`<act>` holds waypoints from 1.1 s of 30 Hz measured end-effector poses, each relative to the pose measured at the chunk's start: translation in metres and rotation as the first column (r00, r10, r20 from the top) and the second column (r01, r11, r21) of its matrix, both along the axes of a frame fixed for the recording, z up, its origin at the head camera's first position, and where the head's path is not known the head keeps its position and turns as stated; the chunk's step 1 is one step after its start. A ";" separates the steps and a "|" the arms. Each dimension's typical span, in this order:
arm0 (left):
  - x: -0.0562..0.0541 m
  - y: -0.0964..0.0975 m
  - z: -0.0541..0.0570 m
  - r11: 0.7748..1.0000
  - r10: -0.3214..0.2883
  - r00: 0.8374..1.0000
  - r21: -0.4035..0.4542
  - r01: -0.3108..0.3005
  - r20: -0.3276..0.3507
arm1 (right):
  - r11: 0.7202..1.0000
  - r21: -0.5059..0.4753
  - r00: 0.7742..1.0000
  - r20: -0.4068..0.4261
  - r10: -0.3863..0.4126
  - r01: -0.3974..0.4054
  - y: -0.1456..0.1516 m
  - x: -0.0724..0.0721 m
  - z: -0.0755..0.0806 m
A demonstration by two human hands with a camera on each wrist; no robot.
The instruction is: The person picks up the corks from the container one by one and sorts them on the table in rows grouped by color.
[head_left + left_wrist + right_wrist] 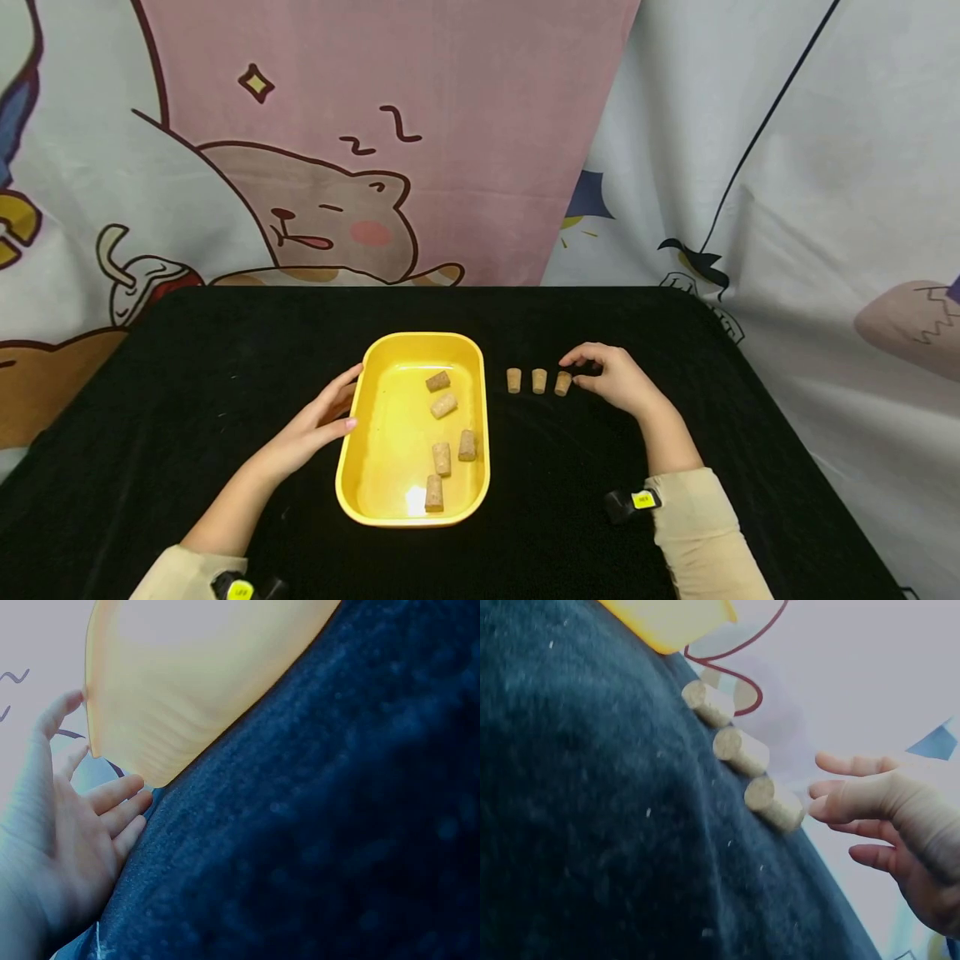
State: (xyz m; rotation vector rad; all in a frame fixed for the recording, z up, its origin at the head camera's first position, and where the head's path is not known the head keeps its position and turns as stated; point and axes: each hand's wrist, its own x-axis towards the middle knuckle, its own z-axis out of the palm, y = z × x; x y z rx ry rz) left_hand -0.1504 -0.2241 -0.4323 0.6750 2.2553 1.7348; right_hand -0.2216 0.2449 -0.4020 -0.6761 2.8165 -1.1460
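Note:
A yellow tray (375, 492) stands mid-table with several corks (442, 406) lying in it. My left hand (351, 402) lies open, its straight fingers against the tray's left wall; the left wrist view shows the same hand (82, 817) beside the tray (187, 690). To the right of the tray, three corks stand in a row: left (513, 380), middle (539, 381), right (562, 383). My right hand (572, 372) hovers at the right cork with fingers loosely spread and holds nothing. In the right wrist view its thumb (832, 806) sits just beside that cork (774, 802).
A black cloth (187, 375) covers the table, whose edges fall away at left and right. A cartoon curtain (375, 125) hangs right behind the far edge. Bare cloth lies right of the cork row and in front of the tray.

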 end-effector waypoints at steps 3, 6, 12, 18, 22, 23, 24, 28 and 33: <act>0.000 0.000 0.001 1.000 -0.002 1.000 -0.001 0.002 -0.002 | 1.000 0.002 0.999 -0.030 0.009 -0.009 -0.005 0.002 0.006; 0.000 0.000 0.001 1.000 -0.008 1.000 -0.001 0.008 -0.007 | 1.000 -0.008 0.997 -0.080 0.023 -0.024 -0.012 0.004 0.013; 0.000 0.001 0.002 1.000 -0.004 1.000 -0.001 0.004 -0.004 | 0.999 -0.030 0.985 -0.172 0.014 -0.019 -0.029 0.010 0.024; 0.001 0.001 0.002 1.000 0.004 1.000 -0.007 -0.004 0.002 | 0.999 -0.029 0.973 -0.228 0.021 -0.029 -0.047 0.016 0.028; 0.000 0.001 0.002 1.000 -0.006 1.000 -0.005 0.006 -0.005 | 0.999 -0.023 0.961 -0.276 0.032 -0.040 -0.058 0.020 0.030; 0.000 0.000 0.002 1.000 -0.007 1.000 -0.005 0.007 -0.005 | 0.999 -0.024 0.958 -0.285 0.033 -0.042 -0.061 0.021 0.031; 0.000 0.000 0.002 1.000 -0.009 1.000 -0.003 0.009 -0.005 | 0.999 -0.022 0.955 -0.293 0.035 -0.043 -0.064 0.021 0.031; 0.000 0.000 0.001 1.000 -0.011 1.000 0.004 0.011 -0.004 | 0.998 -0.018 0.951 -0.307 0.047 -0.055 -0.076 0.025 0.032; 0.000 0.000 0.000 1.000 -0.007 1.000 0.004 0.007 -0.004 | 0.998 -0.020 0.955 -0.291 0.051 -0.060 -0.091 0.024 0.030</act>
